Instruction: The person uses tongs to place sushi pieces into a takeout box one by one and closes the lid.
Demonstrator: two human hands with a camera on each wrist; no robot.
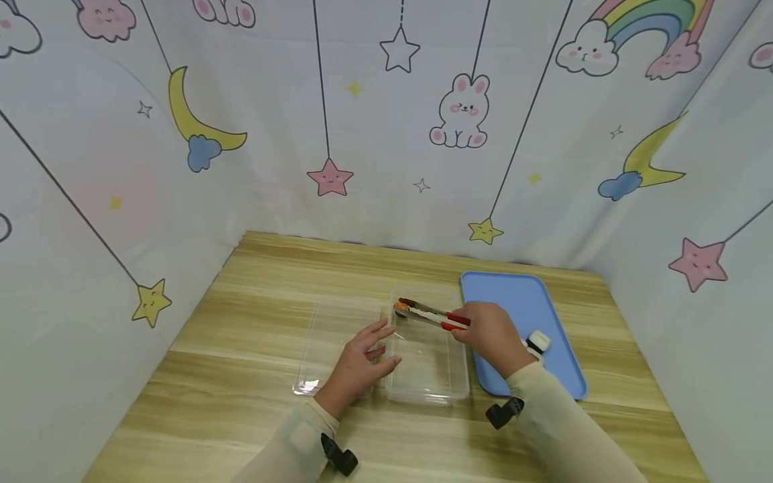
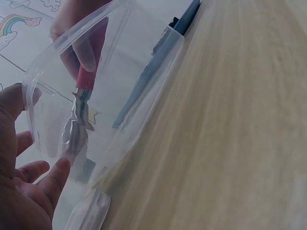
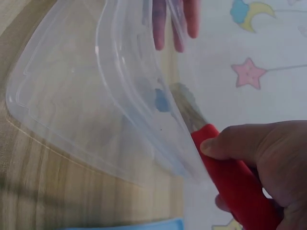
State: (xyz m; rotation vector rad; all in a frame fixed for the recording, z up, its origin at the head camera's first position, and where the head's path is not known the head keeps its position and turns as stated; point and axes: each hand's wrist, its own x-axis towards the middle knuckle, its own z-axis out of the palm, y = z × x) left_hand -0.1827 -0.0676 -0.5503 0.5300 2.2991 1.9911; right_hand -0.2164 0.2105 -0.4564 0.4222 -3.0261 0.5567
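My right hand (image 1: pixel 492 335) grips metal tongs (image 1: pixel 431 314) by their red handles, above the clear plastic container (image 1: pixel 427 394). At the tongs' tips, in the container's far left corner, is a small orange-and-dark piece (image 1: pixel 400 306) that looks like sushi. Whether the tips still pinch it I cannot tell. My left hand (image 1: pixel 357 367) is at the container's left side, fingers spread and loosely extended. In the left wrist view the fingers (image 2: pixel 56 175) lie against or very near the clear wall.
A clear lid (image 1: pixel 308 359) lies flat left of the container, partly behind my left hand. On the right stands a blue tray (image 1: pixel 504 288) bearing white pieces with a black band (image 1: pixel 537 342), partly hidden by my right wrist. Patterned cloth walls (image 1: pixel 386 134) enclose the wooden table (image 1: pixel 229 322).
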